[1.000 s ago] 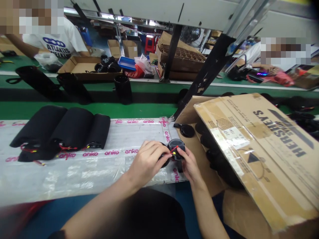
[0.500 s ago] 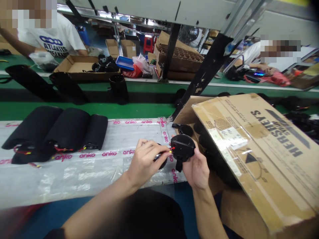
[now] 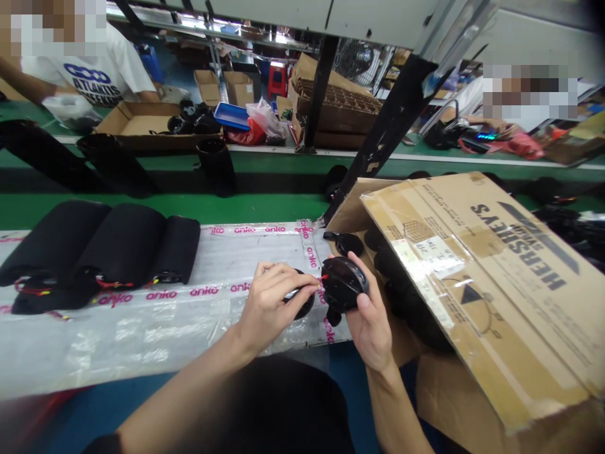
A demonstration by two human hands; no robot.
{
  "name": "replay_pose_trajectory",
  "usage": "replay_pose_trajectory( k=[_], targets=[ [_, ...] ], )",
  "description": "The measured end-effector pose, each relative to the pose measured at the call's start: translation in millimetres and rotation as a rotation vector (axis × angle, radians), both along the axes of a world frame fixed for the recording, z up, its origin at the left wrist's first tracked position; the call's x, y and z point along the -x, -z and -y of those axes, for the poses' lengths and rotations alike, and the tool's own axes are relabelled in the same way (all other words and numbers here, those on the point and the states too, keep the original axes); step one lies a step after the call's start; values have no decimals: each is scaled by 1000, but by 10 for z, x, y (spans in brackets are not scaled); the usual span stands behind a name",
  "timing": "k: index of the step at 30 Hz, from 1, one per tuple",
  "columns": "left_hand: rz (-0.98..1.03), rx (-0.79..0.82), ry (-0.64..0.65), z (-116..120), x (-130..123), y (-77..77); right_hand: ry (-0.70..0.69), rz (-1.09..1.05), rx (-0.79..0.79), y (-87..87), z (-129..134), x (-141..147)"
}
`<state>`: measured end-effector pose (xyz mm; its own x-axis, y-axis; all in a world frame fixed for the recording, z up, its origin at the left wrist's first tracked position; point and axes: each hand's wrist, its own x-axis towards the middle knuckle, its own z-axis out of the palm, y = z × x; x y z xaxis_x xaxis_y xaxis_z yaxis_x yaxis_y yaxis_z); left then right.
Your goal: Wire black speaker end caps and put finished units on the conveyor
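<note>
My right hand (image 3: 372, 325) grips a round black plastic cap (image 3: 346, 284) by its edge, thumb on the near side. A short black strap or tab (image 3: 334, 316) hangs from the cap's lower edge. A thin red wire (image 3: 324, 277) comes out of the cap's left side. Thumb and forefinger of my left hand (image 3: 274, 295) are pinched at the wire's end. Behind those fingers shows a second round black part (image 3: 306, 307), mostly covered, and I cannot tell whether the left hand holds it or it lies on the table.
Padded black cylinders (image 3: 125, 243) with red and yellow wires lie on the plastic-covered table (image 3: 222, 252) to the left. At the right leans a cardboard box (image 3: 472, 277) with black caps (image 3: 347, 243) inside. A slanted black post (image 3: 382, 135) rises behind it. Two people sit across the green bench.
The cap in my right hand has turned, so its glossy rounded face now shows more. My left hand stays pinched beside it. The whole view has shifted slightly.
</note>
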<state>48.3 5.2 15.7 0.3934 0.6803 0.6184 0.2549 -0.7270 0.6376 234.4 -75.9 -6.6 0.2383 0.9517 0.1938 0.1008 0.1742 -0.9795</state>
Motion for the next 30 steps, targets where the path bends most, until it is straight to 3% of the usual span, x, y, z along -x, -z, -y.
replay_pose_trajectory(
  k=[7,14,22,30],
  targets=[
    [31,45,-58,2,-10,49,-119,141,-82,-90,40,-60],
    [-49,-101,-13,29,47,45,-201,263,-59,-225,10,-157],
    [-46,-116,-82,49,28,27,-249,222,-14,-319,-22,-198],
    [-184,-197,91,-27,159,10,-352,287,33,-446,-65,-306]
  ],
)
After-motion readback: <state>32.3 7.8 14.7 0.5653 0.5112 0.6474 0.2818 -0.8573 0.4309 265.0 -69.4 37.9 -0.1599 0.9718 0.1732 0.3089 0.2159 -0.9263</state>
